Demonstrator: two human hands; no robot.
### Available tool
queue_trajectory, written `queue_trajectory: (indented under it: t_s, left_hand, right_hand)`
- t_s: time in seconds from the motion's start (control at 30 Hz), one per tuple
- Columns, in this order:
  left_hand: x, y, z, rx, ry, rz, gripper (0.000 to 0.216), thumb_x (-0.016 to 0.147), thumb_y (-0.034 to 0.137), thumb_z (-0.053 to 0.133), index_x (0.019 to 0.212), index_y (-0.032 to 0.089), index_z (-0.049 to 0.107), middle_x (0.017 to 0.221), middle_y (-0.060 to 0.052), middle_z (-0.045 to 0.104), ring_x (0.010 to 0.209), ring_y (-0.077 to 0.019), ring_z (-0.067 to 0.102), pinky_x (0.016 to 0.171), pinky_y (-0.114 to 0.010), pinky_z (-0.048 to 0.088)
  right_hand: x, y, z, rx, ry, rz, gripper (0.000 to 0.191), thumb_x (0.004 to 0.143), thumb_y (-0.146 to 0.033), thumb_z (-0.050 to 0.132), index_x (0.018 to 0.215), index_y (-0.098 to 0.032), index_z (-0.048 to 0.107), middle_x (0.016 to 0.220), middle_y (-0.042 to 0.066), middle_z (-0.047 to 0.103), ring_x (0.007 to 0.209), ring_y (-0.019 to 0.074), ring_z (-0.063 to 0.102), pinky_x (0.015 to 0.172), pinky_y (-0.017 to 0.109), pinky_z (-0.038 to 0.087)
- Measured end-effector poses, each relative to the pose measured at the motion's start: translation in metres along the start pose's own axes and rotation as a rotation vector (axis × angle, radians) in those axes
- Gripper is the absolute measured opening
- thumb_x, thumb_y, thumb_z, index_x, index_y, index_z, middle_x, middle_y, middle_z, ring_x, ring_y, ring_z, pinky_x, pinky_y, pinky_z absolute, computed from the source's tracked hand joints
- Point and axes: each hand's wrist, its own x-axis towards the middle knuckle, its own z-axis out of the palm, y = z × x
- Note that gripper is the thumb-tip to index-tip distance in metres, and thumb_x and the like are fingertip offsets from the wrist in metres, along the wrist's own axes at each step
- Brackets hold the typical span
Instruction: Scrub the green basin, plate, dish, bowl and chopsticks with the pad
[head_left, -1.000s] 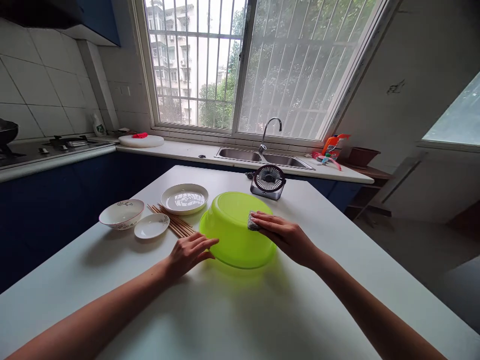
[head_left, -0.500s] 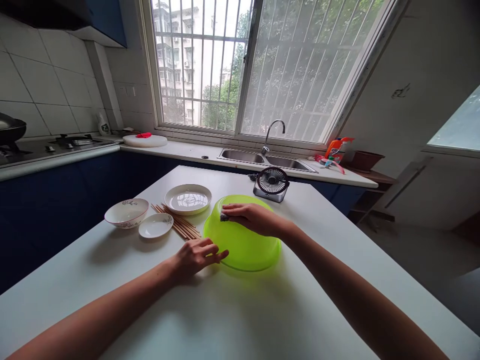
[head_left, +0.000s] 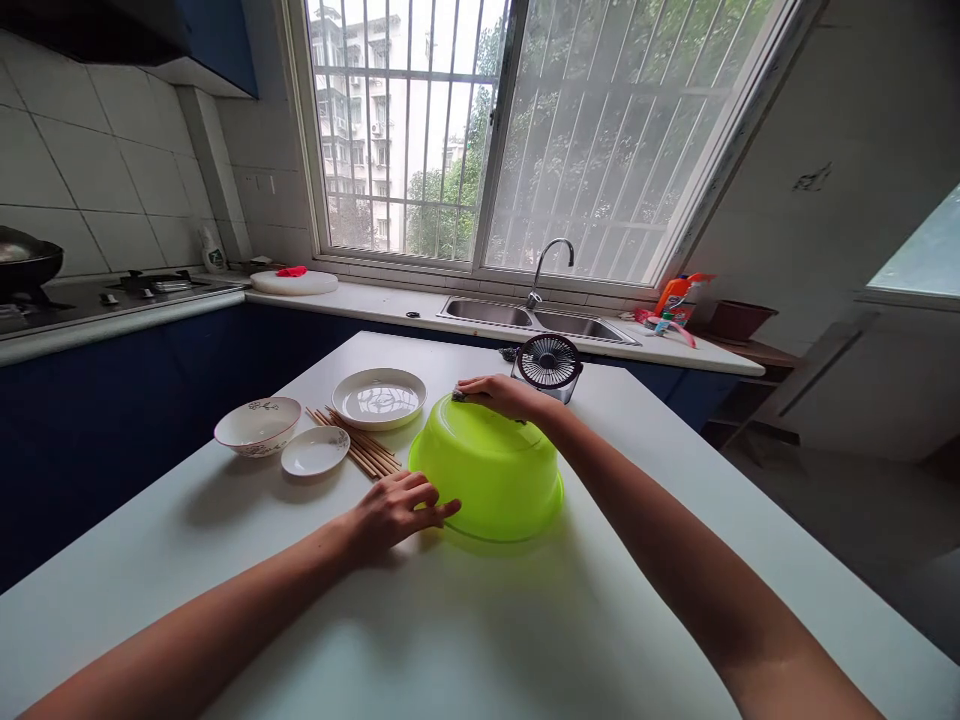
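A bright green plastic basin (head_left: 491, 475) lies upside down on the white table. My left hand (head_left: 397, 510) grips its rim at the near left, the fingers bent and the thumb along the lower wall. On the far part of the upturned base rests my right hand (head_left: 501, 394), closed over a small grey scrubber (head_left: 457, 394). Only a bit of that scrubber shows by the fingertips, so its exact kind is hard to make out. Several wooden chopsticks (head_left: 364, 448) lie just left of the basin.
Left of the chopsticks are a patterned bowl (head_left: 259, 428) and a small dish (head_left: 315, 452). A larger white plate (head_left: 379, 398) lies behind them. Close behind the basin stands a small fan (head_left: 549, 362). A double sink (head_left: 487, 312) is set in the counter under the window.
My right hand has moved from the basin's upper left side to the far part of its base, taking the scrubber along. My left hand keeps its hold on the rim.
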Motion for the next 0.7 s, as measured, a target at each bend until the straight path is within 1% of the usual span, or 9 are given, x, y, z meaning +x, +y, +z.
queue_trajectory:
  t_s: [0.2, 0.37, 0.43, 0.53, 0.63, 0.7]
  left_hand:
    - [-0.001, 0.000, 0.006, -0.033, 0.031, -0.019, 0.028, 0.098, 0.018, 0.049, 0.123, 0.022, 0.062, 0.075, -0.001, 0.060, 0.069, -0.0135, 0.056, 0.065, -0.027, 0.048]
    - [0.000, -0.001, 0.010, -0.048, 0.100, -0.034, 0.029, 0.096, 0.016, 0.054, 0.123, 0.023, 0.061, 0.078, 0.000, 0.060, 0.068, -0.0123, 0.055, 0.063, -0.026, 0.044]
    - [0.000, -0.001, 0.012, -0.045, 0.109, -0.034, 0.029, 0.095, 0.015, 0.056, 0.123, 0.023, 0.061, 0.077, 0.000, 0.060, 0.067, -0.0122, 0.054, 0.061, -0.026, 0.043]
    - [-0.002, -0.001, 0.013, -0.038, 0.089, -0.036, 0.030, 0.096, 0.017, 0.055, 0.125, 0.024, 0.061, 0.078, 0.000, 0.060, 0.067, -0.0117, 0.053, 0.062, -0.026, 0.042]
    - [-0.004, -0.001, 0.015, -0.052, 0.078, -0.049, 0.032, 0.096, 0.018, 0.055, 0.127, 0.025, 0.059, 0.079, 0.000, 0.060, 0.068, -0.0121, 0.052, 0.065, -0.027, 0.042]
    - [-0.005, -0.001, 0.017, -0.076, 0.082, -0.060, 0.034, 0.096, 0.018, 0.056, 0.128, 0.026, 0.059, 0.079, 0.000, 0.060, 0.069, -0.0124, 0.051, 0.067, -0.028, 0.041]
  right_hand:
    - [-0.024, 0.031, -0.011, 0.048, 0.006, 0.092, 0.033, 0.092, -0.036, 0.055, 0.119, -0.029, 0.072, 0.132, 0.000, 0.064, 0.123, 0.0260, 0.060, 0.109, 0.036, 0.044]
    - [-0.051, 0.043, -0.017, 0.097, 0.040, 0.110, 0.039, 0.092, -0.043, 0.055, 0.121, -0.024, 0.071, 0.134, 0.005, 0.063, 0.123, 0.0282, 0.060, 0.109, 0.039, 0.044]
    - [-0.063, 0.043, -0.017, 0.093, 0.064, 0.112, 0.039, 0.092, -0.046, 0.055, 0.121, -0.024, 0.071, 0.135, 0.004, 0.062, 0.124, 0.0288, 0.059, 0.110, 0.040, 0.044]
    - [-0.083, 0.037, -0.017, 0.089, 0.107, 0.109, 0.037, 0.094, -0.047, 0.054, 0.121, -0.028, 0.071, 0.136, 0.002, 0.061, 0.125, 0.0277, 0.059, 0.111, 0.042, 0.043]
    - [-0.102, 0.023, -0.016, 0.097, 0.135, 0.099, 0.035, 0.096, -0.046, 0.052, 0.122, -0.030, 0.069, 0.137, 0.000, 0.061, 0.126, 0.0268, 0.058, 0.111, 0.043, 0.044]
    - [-0.113, 0.010, -0.015, 0.109, 0.139, 0.084, 0.035, 0.097, -0.045, 0.051, 0.123, -0.030, 0.069, 0.136, 0.001, 0.061, 0.126, 0.0266, 0.058, 0.111, 0.043, 0.045]
